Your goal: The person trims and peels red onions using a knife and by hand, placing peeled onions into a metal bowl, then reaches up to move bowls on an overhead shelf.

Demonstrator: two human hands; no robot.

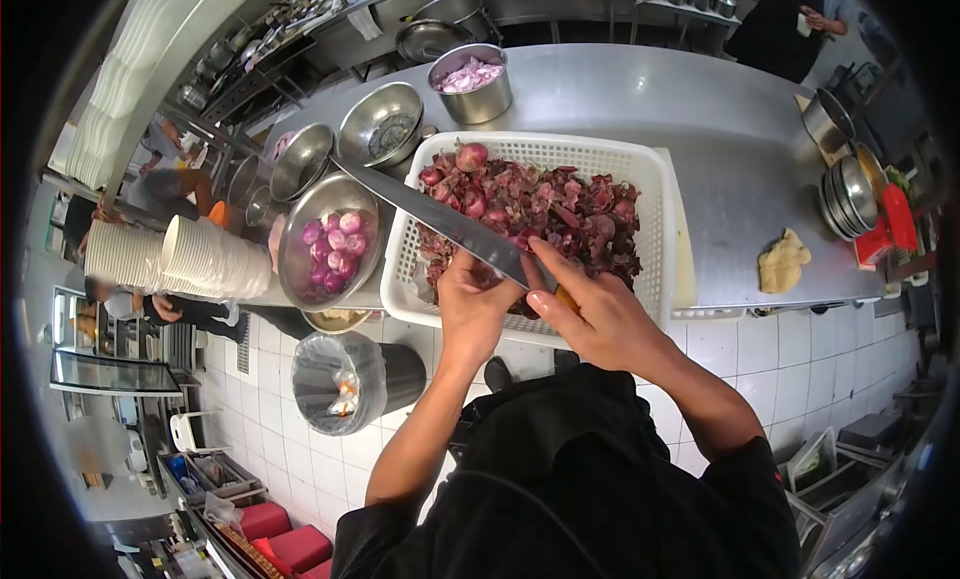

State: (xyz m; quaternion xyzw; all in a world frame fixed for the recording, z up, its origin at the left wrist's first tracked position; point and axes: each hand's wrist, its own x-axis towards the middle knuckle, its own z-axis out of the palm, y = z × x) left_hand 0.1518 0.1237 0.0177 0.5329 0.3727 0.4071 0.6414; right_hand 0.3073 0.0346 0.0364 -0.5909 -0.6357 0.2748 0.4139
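Observation:
A large kitchen knife (440,217) slants above a white perforated basket (400,284), its tip pointing up and left. My right hand (605,319) is closed at the knife's heel end, with the index finger stretched along the blade; a yellow-orange bit, possibly the handle, shows below it. Close beside it, my left hand (477,304) has curled fingers partly under the blade, and what they hold is hidden. Red onion skins (560,204) and a few whole red onions (471,157) fill the basket. Peeled purple onions (335,249) lie in a steel bowl to the left.
Two more steel bowls (380,124) and a pot of cut onion (470,76) stand behind. White stacked containers (205,259) are at the left. A yellowish cloth (785,262) lies on the steel table (740,179). Below stands a lined bin (340,379). Other people work nearby.

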